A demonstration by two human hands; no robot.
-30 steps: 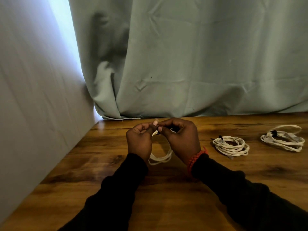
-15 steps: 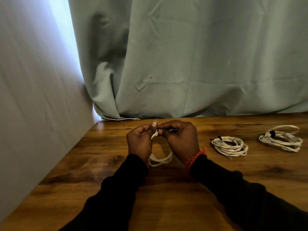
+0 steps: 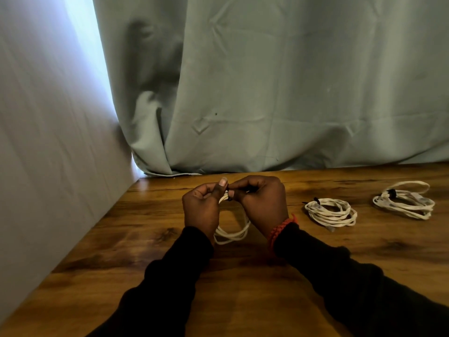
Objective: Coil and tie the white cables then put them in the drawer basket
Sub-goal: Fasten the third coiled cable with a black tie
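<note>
Centre frame: my left hand (image 3: 200,210) and right hand (image 3: 262,203) pinch a black tie (image 3: 250,190) atop the coil (image 3: 232,235). Two tied coils (image 3: 330,212) (image 3: 404,203) lie at right on the table (image 3: 145,239).

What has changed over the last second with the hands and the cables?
Almost nothing. The left hand and right hand still pinch the top of the coiled white cable and its dark tie, fingertips shifting only slightly. The near tied coil and far tied coil lie unmoved on the table.
</note>
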